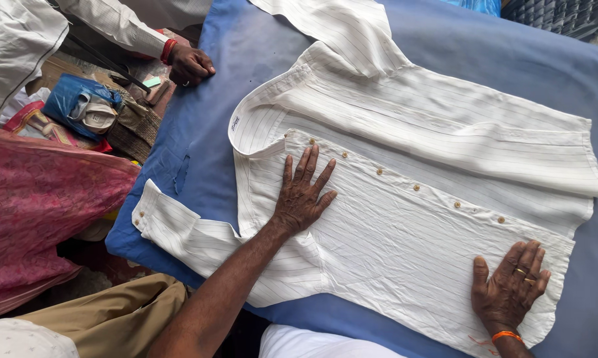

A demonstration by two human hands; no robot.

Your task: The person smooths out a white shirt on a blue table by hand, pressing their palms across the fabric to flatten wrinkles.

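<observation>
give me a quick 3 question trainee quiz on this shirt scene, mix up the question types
1. True or false: both of the person's hands lie flat, palms down, on the white striped shirt.
2. Multiple choice: the left hand rests nearest to the shirt's
A. hem
B. collar
C. far sleeve
3. Short answer: what covers the surface under the shirt?

Key
1. True: the right hand also presses flat, near the hem.
2. B: it lies just below the collar, beside the row of buttons.
3. A blue cloth; a co-worker's hand rests at its far edge.
</observation>
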